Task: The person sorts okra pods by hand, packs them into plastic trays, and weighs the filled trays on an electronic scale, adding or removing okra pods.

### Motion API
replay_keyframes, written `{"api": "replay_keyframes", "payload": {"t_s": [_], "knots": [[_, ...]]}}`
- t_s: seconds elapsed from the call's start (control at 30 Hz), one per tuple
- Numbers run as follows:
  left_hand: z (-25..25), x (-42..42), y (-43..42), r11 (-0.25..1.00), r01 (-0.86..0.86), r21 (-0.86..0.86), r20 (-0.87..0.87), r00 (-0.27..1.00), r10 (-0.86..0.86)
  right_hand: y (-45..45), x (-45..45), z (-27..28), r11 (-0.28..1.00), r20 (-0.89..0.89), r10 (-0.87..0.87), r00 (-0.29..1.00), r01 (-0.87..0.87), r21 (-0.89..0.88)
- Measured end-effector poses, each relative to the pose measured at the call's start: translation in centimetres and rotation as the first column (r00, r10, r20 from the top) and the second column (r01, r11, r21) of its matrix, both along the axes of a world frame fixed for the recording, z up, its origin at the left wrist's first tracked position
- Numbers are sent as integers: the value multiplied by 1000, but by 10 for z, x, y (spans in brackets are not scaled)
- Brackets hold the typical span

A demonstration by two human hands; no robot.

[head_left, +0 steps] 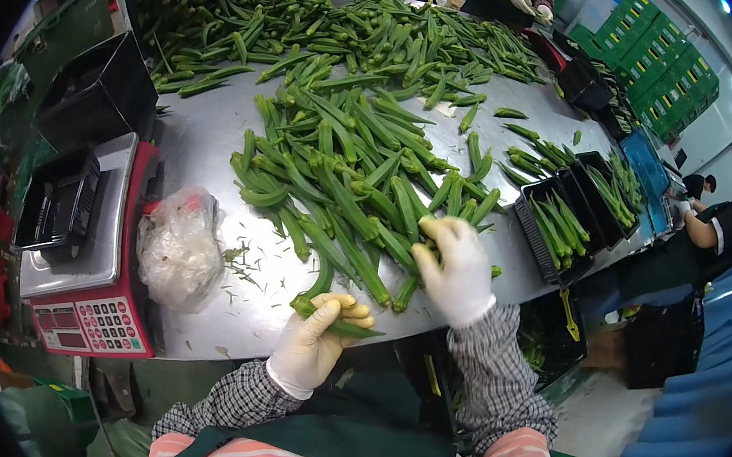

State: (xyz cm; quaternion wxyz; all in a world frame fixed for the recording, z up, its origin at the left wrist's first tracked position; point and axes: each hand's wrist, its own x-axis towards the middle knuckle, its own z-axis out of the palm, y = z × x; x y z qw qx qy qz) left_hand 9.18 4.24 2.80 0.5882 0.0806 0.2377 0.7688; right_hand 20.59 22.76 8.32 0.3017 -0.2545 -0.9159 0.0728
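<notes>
My left hand (314, 348), in a white glove with yellowed fingertips, is closed round an okra pod (357, 329) at the table's near edge. The pod's tip sticks out to the right of my fingers, and its stem end shows at the left. My right hand (458, 272), gloved too, is over the near right side of a large okra pile (338, 154). Its thumb and forefinger are apart and bent toward the pods, with no pod visibly gripped between them.
At left, a red scale (138, 231) carries a black tray (57, 200). Beside it lies a crumpled plastic bag (181, 249). Black trays of okra (556, 231) stand along the metal table's (216, 124) right edge. Co-workers stand at the right and far side; green crates (676, 83) are stacked behind.
</notes>
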Motion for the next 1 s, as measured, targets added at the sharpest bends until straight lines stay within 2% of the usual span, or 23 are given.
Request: {"api": "replay_keyframes", "payload": {"t_s": [0.07,0.1,0.17,0.2,0.27,0.33,0.37,0.4,0.43,0.47,0.53,0.57,0.6,0.63,0.67,0.7,0.73,0.8,0.83,0.87,0.9,0.93,1.0], "knots": [[4,-2,-5,1000,10,-30,34,999,-9,27,-5,-23,989,185,-129,974,112,100],[3,-3,-8,1000,9,-26,22,1000,-9,34,-9,-21,987,207,-127,970,102,127],[1,-8,-15,1000,-14,-9,-34,999,13,44,-6,-9,995,-111,-96,989,94,-24],[5,-8,-15,999,-47,-27,-120,992,43,43,-1,0,992,-260,-98,961,73,-103],[16,-7,-17,992,-110,-55,-286,954,90,33,14,32,988,-348,-149,925,123,-96],[25,-3,-16,996,-89,-9,-471,879,74,2,31,66,974,-286,-79,955,13,-225],[35,3,-13,994,-107,11,-563,821,94,-9,37,72,971,-267,24,964,-87,-225],[41,6,-9,992,-123,32,-649,752,114,-20,40,80,952,-151,152,977,-185,-245],[40,-3,-4,986,-46,158,-878,451,162,-31,37,85,901,-92,325,941,-338,-273],[49,-3,-3,990,11,144,-951,277,135,-42,30,78,850,-101,384,918,-394,-350],[33,12,-3,994,103,-42,-839,536,-91,-55,15,61,779,-168,423,891,-452,-434],[33,7,-6,971,184,-152,-739,631,-235,-47,11,49,758,-240,334,912,-411,-506],[30,7,-9,968,207,-141,-560,789,-250,-35,4,39,724,-304,241,922,-380,-576],[24,3,-11,969,189,-158,-438,866,-241,-21,-4,39,856,-138,108,984,-163,-491],[18,-1,-15,968,176,-180,-305,926,-225,0,-9,20,972,-26,46,999,-51,-231],[14,-2,-18,981,142,-135,-146,976,-161,11,-16,12,977,230,-98,968,137,-161],[13,-1,-19,983,116,-140,-108,985,-131,21,-22,-3,961,424,-152,893,234,-147],[13,0,-21,987,65,-146,-29,997,-70,35,-27,-20,959,420,-182,889,255,-125],[11,-2,-21,991,70,-112,-2,998,-70,40,-22,-21,954,214,-178,960,222,-202],[8,-2,-21,994,64,-90,8,998,-64,42,-15,-21,946,3,-180,984,174,-274],[5,-3,-20,996,59,-68,20,998,-58,37,-9,-6,927,-121,-179,976,126,-352],[3,-3,-19,997,54,-47,34,998,-53,33,-3,2,897,-191,-177,966,79,-434],[7,1,-12,1000,17,-22,35,999,-16,3,8,22,685,-270,-82,960,-142,-714]]}}
